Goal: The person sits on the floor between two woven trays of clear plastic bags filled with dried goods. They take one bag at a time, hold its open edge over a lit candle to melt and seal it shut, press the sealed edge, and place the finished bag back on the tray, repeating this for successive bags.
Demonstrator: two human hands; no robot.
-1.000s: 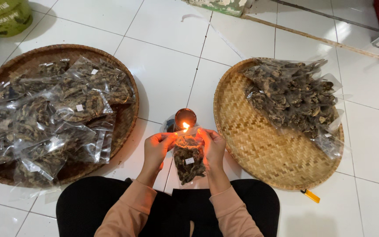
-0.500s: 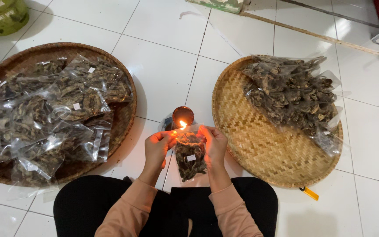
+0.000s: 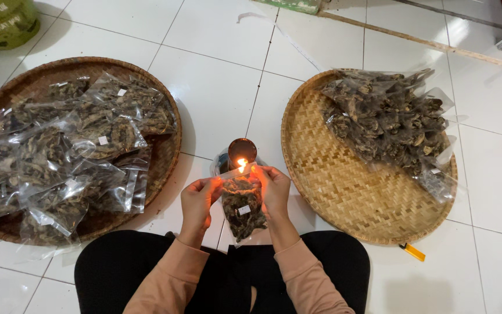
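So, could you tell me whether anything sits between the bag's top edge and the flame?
Nothing visible does: both hands, left hand and right hand, hold the small clear bag with its top edge right at the flame.

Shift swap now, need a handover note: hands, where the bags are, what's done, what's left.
Left hand and right hand each pinch a top corner of one small clear bag of dried pieces, its top edge held at the candle flame.
Dark tray, on the left: many filled bags lying flat.
Light woven tray, on the right: a pile of filled bags at its far side, near half bare.
Yellow lighter on the floor by the light tray.
Cannot tell which pile is sealed; the held bag is not yet set down.
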